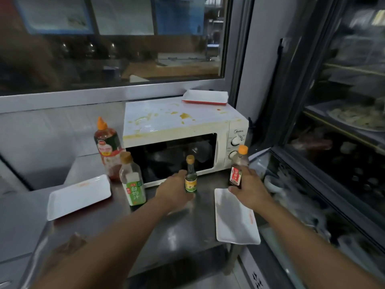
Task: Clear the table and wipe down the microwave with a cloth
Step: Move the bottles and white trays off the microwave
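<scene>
Head view: both hands reach over the tabletop [170,236] toward bottles standing in front of the microwave [183,130].
Left hand [175,190]: fingers curled around the small yellow-label bottle [190,176], which stands upright.
Right hand [249,188]: gripping the dark bottle with the red label [238,167] near its lower half, upright.
Near the hands: a green-label bottle [132,182] stands just left of the left hand; behind it a tall red sauce bottle [107,149].
Trays: one white tray [79,197] at left, another white tray [235,217] under the right wrist, a third red-rimmed tray [205,97] on the microwave's back corner.
Microwave: top smeared with yellow stains, not yet wiped; no cloth visible.
Stage, as I judge it: clearing bottles, wiping to come.
Risk: the left forearm passes close to the green-label bottle and could knock it over when lifting.
Risk: the narrow small bottle could tip if pulled sideways rather than lifted.
Risk: the right wrist could drag the tray beneath it off the tabletop edge.
</scene>
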Motion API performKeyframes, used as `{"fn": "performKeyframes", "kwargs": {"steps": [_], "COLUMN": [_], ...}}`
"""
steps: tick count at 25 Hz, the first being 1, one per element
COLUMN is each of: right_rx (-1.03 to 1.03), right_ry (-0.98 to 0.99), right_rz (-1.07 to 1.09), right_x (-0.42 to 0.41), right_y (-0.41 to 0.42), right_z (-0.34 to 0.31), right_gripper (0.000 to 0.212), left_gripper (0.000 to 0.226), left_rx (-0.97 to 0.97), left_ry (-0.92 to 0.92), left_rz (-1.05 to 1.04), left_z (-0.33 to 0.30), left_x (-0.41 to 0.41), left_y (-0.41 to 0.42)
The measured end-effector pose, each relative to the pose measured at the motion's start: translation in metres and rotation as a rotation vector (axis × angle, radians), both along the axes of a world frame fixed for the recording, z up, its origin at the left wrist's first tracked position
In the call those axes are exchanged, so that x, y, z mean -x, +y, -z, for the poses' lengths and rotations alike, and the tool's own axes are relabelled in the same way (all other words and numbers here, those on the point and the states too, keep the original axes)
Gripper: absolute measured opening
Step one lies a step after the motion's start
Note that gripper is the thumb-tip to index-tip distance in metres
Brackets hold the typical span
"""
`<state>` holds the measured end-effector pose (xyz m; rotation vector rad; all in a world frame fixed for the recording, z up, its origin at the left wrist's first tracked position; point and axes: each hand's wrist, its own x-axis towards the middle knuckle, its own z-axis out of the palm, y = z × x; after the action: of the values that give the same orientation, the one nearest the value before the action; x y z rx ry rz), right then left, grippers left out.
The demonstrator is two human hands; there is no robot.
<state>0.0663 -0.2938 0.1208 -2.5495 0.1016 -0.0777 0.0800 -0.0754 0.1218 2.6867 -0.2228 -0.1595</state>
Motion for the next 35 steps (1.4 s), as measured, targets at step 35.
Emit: {"fn": "performKeyframes", "kwargs": {"steps": [35], "right_rx": [-0.241], "right_ry": [-0.195], "right_rz": [0.074], "right_x": [-0.131], "right_y": [-0.045], "right_z": [0.079], "right_gripper": [0.064], "left_gripper": [0.024], "left_rx": [0.250], "left_ry": [-0.117], "left_rz": [-0.512], "left_z": [0.086], "left_x": [-0.101], "left_y": [-0.034]}}
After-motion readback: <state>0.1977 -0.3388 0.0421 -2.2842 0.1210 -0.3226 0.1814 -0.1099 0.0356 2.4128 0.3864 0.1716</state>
